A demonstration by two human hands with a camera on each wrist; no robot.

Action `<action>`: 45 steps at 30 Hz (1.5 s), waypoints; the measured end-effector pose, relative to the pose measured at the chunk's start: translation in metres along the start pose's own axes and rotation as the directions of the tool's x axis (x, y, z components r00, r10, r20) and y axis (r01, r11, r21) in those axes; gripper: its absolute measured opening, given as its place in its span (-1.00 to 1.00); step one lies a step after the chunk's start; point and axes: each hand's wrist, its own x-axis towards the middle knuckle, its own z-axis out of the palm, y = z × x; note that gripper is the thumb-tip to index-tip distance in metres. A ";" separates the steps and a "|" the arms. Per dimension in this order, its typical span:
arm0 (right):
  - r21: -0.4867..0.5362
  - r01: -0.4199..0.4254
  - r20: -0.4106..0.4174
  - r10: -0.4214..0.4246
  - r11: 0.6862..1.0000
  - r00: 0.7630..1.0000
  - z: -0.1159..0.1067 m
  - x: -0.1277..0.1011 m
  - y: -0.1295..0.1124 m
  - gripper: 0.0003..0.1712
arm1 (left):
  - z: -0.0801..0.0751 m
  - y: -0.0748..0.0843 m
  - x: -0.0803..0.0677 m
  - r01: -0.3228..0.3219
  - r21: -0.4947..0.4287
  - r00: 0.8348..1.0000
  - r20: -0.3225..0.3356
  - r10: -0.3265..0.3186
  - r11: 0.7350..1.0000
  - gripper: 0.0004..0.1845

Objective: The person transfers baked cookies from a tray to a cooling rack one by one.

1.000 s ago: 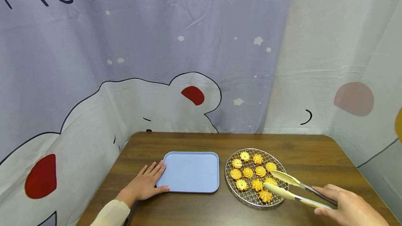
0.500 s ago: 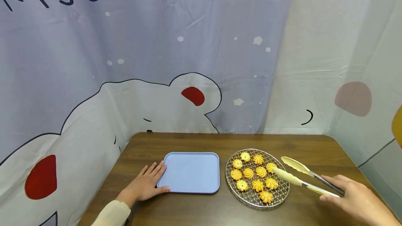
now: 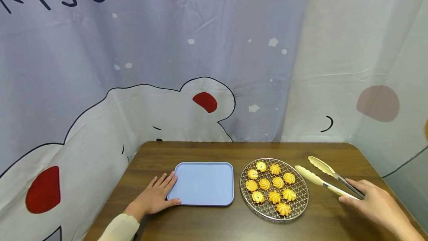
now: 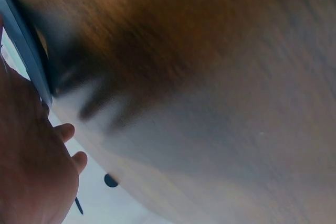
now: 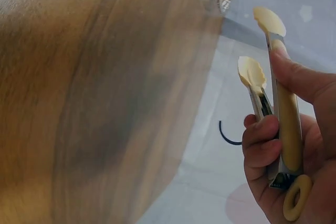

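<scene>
My left hand point(image 3: 155, 195) lies with fingers spread at the left edge of a blue tray point(image 3: 204, 183), its fingertips and thumb touching the rim. In the left wrist view, part of that hand point(image 4: 37, 156) shows beside the tray's dark underside edge. My right hand point(image 3: 376, 203) grips a pair of tongs point(image 3: 347, 183) with cream tips, thumb on one arm and fingers curled round the other. The tongs' tips stand apart with nothing between them, just right of a round wire rack point(image 3: 302, 207). Several golden piped cookies point(image 3: 277, 183) sit on the rack.
Everything stands on a brown wooden table point(image 3: 214, 222). A printed curtain point(image 3: 214, 58) hangs behind the table's far edge and along both sides. Bare wood separates the tray from the rack.
My right hand has drawn the tongs from over the cookies to the right, off the rack's edge. The cookies and the left hand have stayed in place.
</scene>
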 end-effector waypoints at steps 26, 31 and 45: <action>-0.052 -0.209 0.063 0.212 0.977 0.975 0.028 0.023 0.033 0.04 | -0.003 0.003 -0.002 -0.018 -0.031 0.999 -0.030 0.017 0.999 0.03; -0.055 -0.254 0.100 0.258 0.966 0.961 0.031 0.028 0.032 0.08 | -0.001 0.002 -0.002 -0.009 -0.027 1.000 -0.024 0.008 1.000 0.04; -0.058 -0.333 0.154 0.338 0.941 0.928 0.041 0.034 0.031 0.22 | 0.002 0.000 -0.002 -0.006 -0.023 0.999 -0.034 0.005 1.000 0.06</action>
